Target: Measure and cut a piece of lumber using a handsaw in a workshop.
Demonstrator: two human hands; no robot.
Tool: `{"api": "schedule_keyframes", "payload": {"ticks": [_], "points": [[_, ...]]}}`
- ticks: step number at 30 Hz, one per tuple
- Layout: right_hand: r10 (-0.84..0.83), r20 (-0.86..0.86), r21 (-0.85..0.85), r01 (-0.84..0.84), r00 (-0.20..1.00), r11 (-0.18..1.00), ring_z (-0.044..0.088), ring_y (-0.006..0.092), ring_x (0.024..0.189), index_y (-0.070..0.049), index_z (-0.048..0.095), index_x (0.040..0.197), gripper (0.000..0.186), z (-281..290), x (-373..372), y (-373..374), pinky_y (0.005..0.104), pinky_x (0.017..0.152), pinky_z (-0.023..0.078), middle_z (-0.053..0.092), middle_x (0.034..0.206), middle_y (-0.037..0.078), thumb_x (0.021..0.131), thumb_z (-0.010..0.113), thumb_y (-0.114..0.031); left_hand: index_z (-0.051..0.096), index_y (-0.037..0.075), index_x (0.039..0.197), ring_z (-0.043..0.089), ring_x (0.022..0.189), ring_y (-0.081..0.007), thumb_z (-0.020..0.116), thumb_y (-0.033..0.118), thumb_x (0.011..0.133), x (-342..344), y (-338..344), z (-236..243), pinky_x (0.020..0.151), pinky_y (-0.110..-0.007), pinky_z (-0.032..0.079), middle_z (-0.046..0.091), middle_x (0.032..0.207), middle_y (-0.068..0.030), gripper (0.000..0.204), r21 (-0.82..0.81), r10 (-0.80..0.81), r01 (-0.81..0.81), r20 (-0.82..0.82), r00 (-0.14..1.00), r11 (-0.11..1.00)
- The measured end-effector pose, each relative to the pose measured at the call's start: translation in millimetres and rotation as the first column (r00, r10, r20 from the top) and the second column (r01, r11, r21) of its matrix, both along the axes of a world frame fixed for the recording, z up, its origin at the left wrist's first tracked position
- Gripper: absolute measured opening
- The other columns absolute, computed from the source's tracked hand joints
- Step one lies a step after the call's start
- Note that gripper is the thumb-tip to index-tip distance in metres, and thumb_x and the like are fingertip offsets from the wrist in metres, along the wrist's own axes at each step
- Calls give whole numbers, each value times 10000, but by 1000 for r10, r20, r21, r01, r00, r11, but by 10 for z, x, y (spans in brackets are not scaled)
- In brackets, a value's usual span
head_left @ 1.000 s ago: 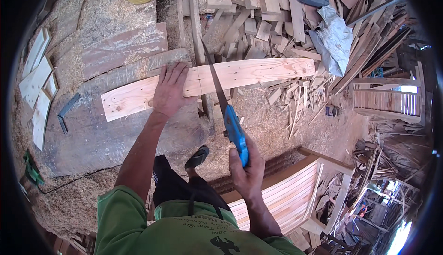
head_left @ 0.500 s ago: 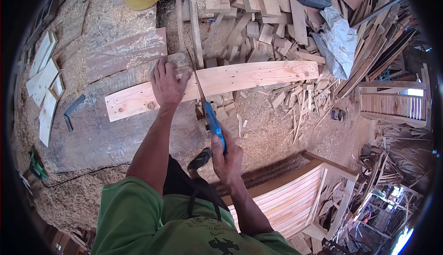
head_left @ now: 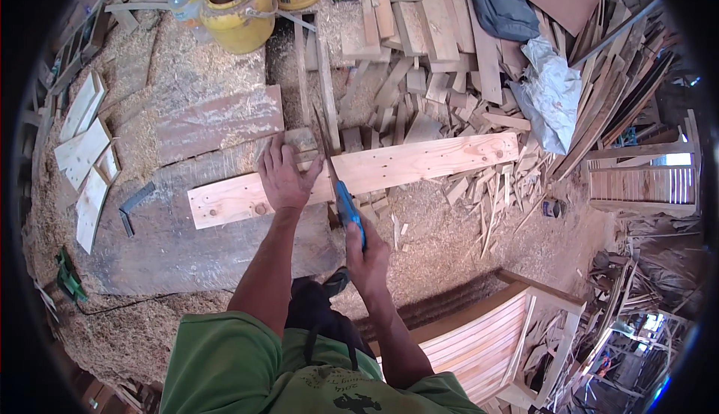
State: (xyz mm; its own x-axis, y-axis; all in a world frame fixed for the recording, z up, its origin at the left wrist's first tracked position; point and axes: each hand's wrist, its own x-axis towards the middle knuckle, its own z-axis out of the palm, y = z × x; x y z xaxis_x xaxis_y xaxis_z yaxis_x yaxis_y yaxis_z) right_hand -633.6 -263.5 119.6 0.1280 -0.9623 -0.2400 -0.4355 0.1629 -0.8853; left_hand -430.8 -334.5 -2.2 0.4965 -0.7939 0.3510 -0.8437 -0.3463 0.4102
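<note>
A long pale plank (head_left: 427, 161) with knots and small dark holes lies across a worn board (head_left: 217, 242) on the ground, its right part reaching over wood scraps. My left hand (head_left: 286, 182) presses on the plank left of the saw, fingers spread toward the far edge and thumb pointing at the blade. My right hand (head_left: 368, 263) is closed round the blue handle of a handsaw (head_left: 349, 210). The saw's narrow blade crosses the plank, its tip beyond the far edge. How deep the cut goes I cannot tell.
Offcuts (head_left: 419, 126) pile up beyond the plank. A yellow bucket (head_left: 240, 28) and a plastic bottle (head_left: 183, 2) stand at the far left. Left lie a dark try square (head_left: 133, 208) and a green tool (head_left: 69, 275). A slatted wooden piece (head_left: 464, 332) is near my right arm.
The saw and my right hand have pushed forward, bringing the handle closer to the plank's near edge. My left hand keeps its place on the plank. The whole view has shifted.
</note>
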Motion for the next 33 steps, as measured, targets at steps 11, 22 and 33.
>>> {"api": "schedule_keyframes", "payload": {"ticks": [11,22,33], "points": [[16,-133,95,-3,991,996,690,197,625,4,692,1427,397,930,-469,705,383,609,543,653,718,139,1145,605,-261,634,63,1154,488,1501,-410,746,528,990,-29,-13,27,1260,-581,342,577,1568,-195,505,56,10,-8,-34,999,998],[40,-96,-139,-53,995,989,651,233,660,54,740,1270,437,73,315,-458,416,653,525,653,736,180,1153,575,-333,642,49,1164,474,1522,-395,623,444,1094,-32,-18,-9,1287,-581,322,593,1556,-184,402,110,21,-25,34,999,994],[-38,-133,-181,13,990,983,730,309,714,24,747,1145,432,-168,664,-788,445,677,545,712,802,220,1154,577,-373,635,73,1138,530,1410,-413,658,453,1076,-57,-12,-22,1231,-565,383,593,1530,-179,385,126,54,-55,13,998,991]]}}
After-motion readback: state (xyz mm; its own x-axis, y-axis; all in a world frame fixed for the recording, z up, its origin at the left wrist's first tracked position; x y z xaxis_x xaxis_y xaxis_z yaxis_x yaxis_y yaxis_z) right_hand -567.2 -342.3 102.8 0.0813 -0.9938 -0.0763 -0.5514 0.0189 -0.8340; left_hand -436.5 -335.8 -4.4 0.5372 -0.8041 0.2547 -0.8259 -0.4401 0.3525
